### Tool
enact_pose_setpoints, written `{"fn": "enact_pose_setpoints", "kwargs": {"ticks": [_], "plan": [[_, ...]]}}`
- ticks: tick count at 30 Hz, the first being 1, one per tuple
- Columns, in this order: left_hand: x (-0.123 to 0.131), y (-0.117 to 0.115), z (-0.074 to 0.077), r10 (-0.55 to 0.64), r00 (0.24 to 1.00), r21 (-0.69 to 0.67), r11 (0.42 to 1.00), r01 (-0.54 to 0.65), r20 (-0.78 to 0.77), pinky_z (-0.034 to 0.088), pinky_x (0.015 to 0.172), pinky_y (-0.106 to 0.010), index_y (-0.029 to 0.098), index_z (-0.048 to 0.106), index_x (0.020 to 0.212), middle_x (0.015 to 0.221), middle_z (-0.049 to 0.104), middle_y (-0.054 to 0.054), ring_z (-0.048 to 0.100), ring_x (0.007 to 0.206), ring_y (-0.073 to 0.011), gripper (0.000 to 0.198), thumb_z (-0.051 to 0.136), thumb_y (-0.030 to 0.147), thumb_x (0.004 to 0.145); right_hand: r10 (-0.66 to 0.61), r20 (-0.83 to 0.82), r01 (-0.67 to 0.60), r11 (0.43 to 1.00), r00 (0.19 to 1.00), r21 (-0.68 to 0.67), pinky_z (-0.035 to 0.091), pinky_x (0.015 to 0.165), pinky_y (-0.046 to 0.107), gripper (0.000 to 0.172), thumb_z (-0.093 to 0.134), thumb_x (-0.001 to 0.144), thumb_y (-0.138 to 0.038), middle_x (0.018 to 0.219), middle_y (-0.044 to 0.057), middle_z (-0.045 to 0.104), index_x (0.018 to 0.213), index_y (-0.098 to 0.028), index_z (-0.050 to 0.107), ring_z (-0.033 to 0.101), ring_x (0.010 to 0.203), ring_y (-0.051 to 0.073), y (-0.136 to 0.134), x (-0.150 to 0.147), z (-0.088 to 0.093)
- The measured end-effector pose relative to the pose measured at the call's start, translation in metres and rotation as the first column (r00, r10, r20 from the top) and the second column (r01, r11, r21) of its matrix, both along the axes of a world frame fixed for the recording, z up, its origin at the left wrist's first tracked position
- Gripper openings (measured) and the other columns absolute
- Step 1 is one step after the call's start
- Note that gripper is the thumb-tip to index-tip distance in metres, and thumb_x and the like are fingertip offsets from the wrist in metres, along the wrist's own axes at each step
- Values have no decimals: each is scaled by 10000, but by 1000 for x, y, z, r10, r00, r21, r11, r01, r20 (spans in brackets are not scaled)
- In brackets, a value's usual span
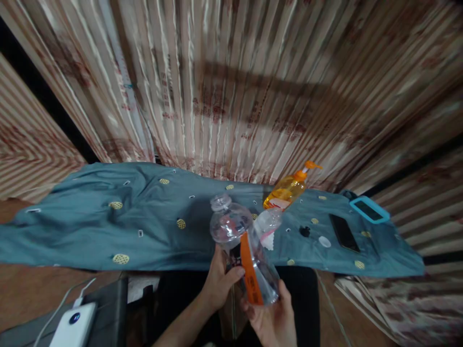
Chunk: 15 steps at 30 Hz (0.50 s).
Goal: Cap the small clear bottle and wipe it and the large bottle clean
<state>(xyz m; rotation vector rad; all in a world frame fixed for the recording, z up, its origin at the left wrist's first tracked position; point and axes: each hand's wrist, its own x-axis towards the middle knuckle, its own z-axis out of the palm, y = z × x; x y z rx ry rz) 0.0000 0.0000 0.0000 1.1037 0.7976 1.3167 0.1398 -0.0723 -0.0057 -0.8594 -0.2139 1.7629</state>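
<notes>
Orange pump bottle (pixel 289 189), black phone (pixel 344 232) on teal cloth (pixel 108 226).

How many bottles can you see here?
3: a clear bottle held in both hands, a smaller clear bottle just behind it, and an orange pump bottle on the blue cloth.

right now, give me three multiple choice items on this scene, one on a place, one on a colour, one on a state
1. Where does the pump bottle stand?
A. on the teal cloth
B. on the power bank
C. in a hand

2. What colour is the band on the clear plastic bottle?
A. green
B. orange
C. white

3. How is the clear plastic bottle held?
A. by no hand
B. by one hand
C. by both hands

Key: 1 A, it stands on the cloth near the curtain. 2 B, an orange strip runs along its side. 3 C, the left hand and right hand both grip it.
</notes>
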Motion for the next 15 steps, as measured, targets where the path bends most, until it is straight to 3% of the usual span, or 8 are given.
{"fn": "enact_pose_setpoints", "kwargs": {"ticks": [2, 5, 7, 10, 13, 15], "plan": [[-9, -2, 1, -5, 1000, -145, 989, 8, 25, 619, 797, -425, 197, 597, 1138, 1067, 745, -111, 734, 898, -284, 685, 803, 646, 663, 63, 4, -63, 997, 998, 37, 515, 588, 297, 555, 714, 711, -727, 944, 72, 760, 980, -244, 768, 683, 692, 180, 14, -12, -12], [-21, 3, 6, 14, 1000, -306, 952, -5, 26, 567, 556, -324, 176, 610, 955, 776, 729, -39, 671, 600, -199, 558, 851, 541, 609, 166, 28, -168, 982, 986, 92, 483, 538, 269, 660, 640, 757, -767, 937, 86, 742, 1064, -188, 719, 664, 662, 155, 32, -27, -29], [-29, 10, 9, 105, 994, -341, 935, -95, 13, 553, 553, -298, 172, 609, 873, 706, 707, -11, 658, 583, -182, 516, 873, 478, 554, 220, 65, -227, 966, 973, 126, 496, 550, 262, 722, 549, 813, -795, 954, 82, 726, 1142, -164, 670, 648, 657, 126, 39, -36, -38], [-46, 25, 12, 253, 965, -308, 915, -262, -70, 592, 666, -326, 176, 614, 832, 743, 723, -7, 692, 661, -196, 493, 888, 402, 490, 246, 167, -272, 950, 955, 155, 529, 568, 270, 745, 473, 871, -783, 1018, 86, 709, 1273, -167, 594, 654, 681, 119, 41, -42, -47], [-68, 45, 11, 325, 919, -229, 899, -373, -222, 613, 722, -390, 200, 613, 818, 760, 730, -15, 717, 719, -246, 493, 892, 423, 478, 198, 326, -257, 955, 924, 148, 562, 611, 286, 645, 570, 908, -645, 1132, 99, 691, 1359, -186, 534, 681, 746, 134, 33, -33, -47], [-81, 62, 9, 391, 871, -110, 892, -438, -296, 611, 836, -449, 203, 637, 956, 875, 750, -34, 732, 868, -294, 575, 892, 437, 497, 140, 450, -220, 966, 882, 132, 571, 640, 288, 548, 642, 911, -526, 1155, 94, 682, 1328, -181, 556, 683, 778, 134, 28, -14, -42]]}}
